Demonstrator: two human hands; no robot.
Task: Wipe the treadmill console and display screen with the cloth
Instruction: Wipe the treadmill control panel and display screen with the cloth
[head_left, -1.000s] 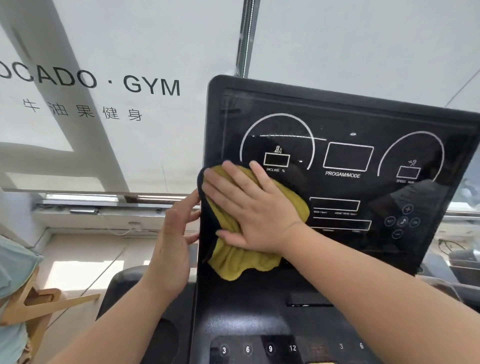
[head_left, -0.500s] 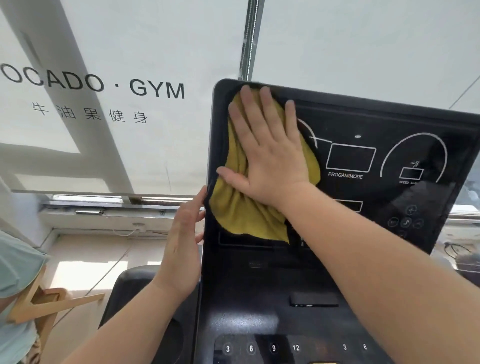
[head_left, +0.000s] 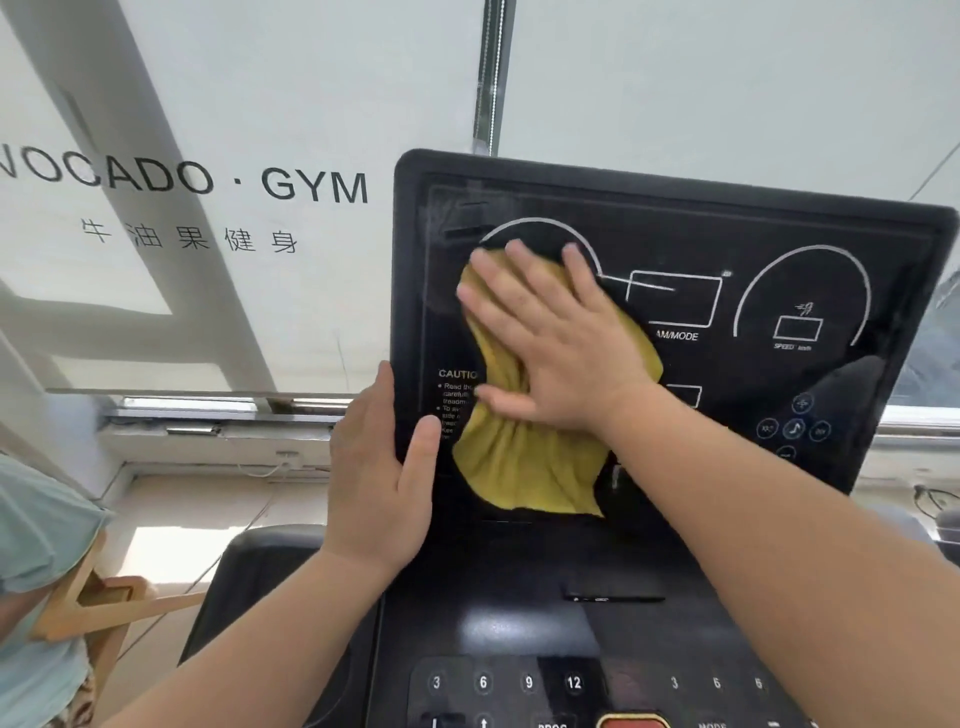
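My right hand (head_left: 561, 353) reaches over the glossy black console (head_left: 519, 566) and its number keys (head_left: 528, 682). It lies flat with fingers spread, pressing the yellow cloth (head_left: 524, 467) against the left half of the display screen (head_left: 779, 223). My left hand (head_left: 379, 483) clasps the screen's left edge, thumb across the front. Behind hangs a white blind (head_left: 675, 78) lettered GYM.

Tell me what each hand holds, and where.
Left hand grips the black treadmill display panel by its left edge, thumb on front. Right hand holds nothing: flat fingers press the yellow cloth against it.
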